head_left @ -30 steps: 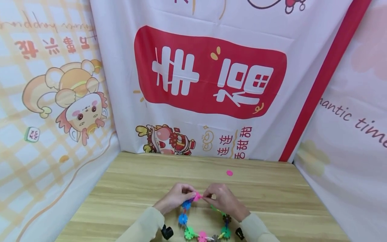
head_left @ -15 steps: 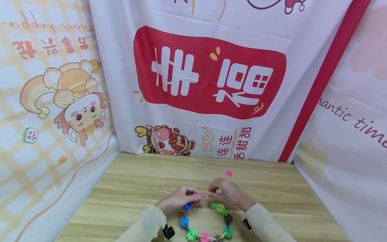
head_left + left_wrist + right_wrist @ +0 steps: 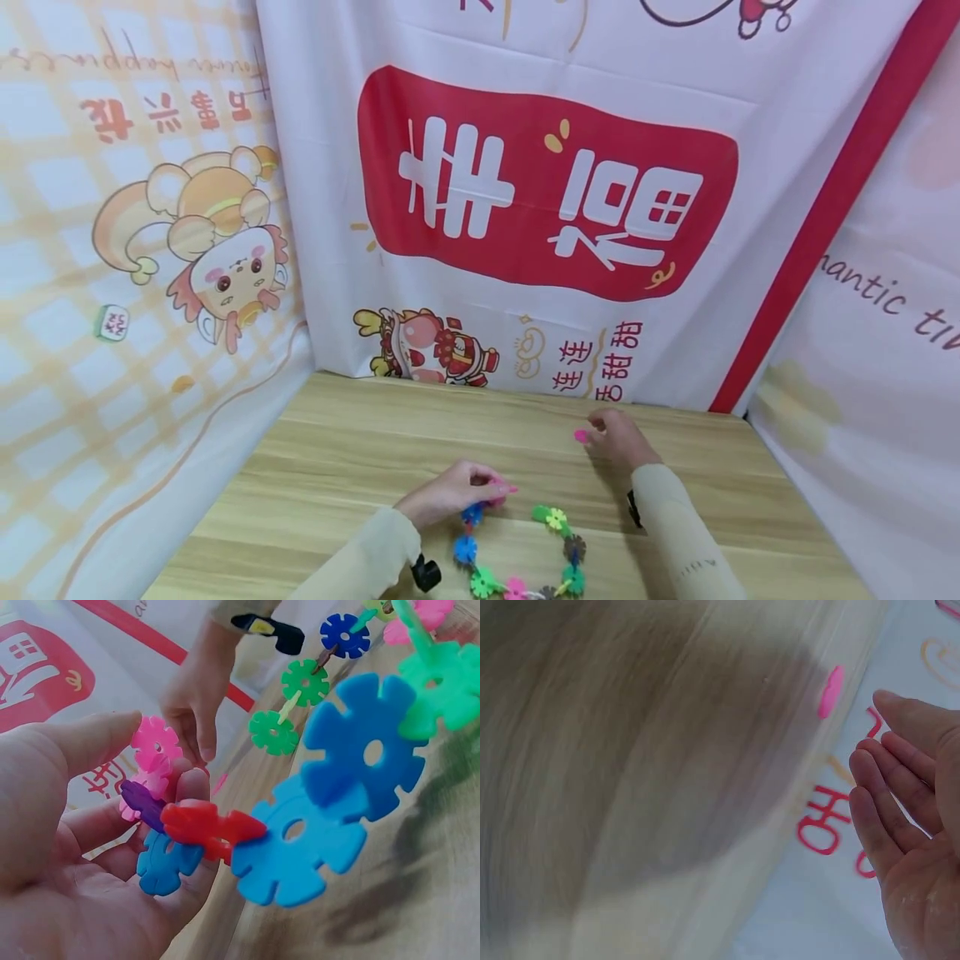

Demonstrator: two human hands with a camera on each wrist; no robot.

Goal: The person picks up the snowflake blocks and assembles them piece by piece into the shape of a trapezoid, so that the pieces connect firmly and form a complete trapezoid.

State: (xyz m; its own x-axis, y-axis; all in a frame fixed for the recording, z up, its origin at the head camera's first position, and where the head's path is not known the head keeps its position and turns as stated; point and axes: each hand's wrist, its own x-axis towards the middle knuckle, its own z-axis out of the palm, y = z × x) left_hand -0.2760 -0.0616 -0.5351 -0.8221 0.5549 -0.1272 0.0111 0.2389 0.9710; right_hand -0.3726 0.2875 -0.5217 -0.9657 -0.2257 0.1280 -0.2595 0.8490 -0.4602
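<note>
A chain of plastic snowflake discs (image 3: 466, 549) curves over the wooden table as an unclosed ring. My left hand (image 3: 450, 492) pinches the pink discs at its left end, and in the left wrist view these pink discs (image 3: 156, 742) sit between thumb and fingers, followed by purple, blue and red ones. The chain's other end is a green disc (image 3: 540, 513) beside a yellow one. Far back, my right hand (image 3: 624, 439) reaches beside a loose pink disc (image 3: 581, 436). The right wrist view shows that pink disc (image 3: 831, 692) apart from the slightly bent fingers.
The wooden table (image 3: 360, 442) ends at a white hanging cloth (image 3: 330, 250) with red print, just behind the loose disc. Printed cloths also stand at the left and right sides. Dark wrist cameras (image 3: 426, 573) are strapped at both sleeves.
My right hand has left the chain's pink end and moved back and right to the loose pink disc. The left hand keeps its hold. The head view has shifted slightly.
</note>
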